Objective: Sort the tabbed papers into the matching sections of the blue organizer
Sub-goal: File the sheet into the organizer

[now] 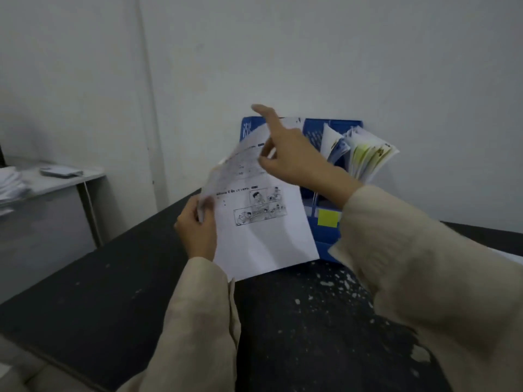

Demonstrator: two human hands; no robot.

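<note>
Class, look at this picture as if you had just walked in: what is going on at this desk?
A person in a beige top is sorting papers at a dark desk. The left hand grips a sheaf of printed sheets by its left edge, while the right hand lifts the top sheet's upper edge, forefinger stretched out. Behind the sheets, a blue organizer stands against the wall, with a yellow label on its front and curled papers already filed in its right sections.
</note>
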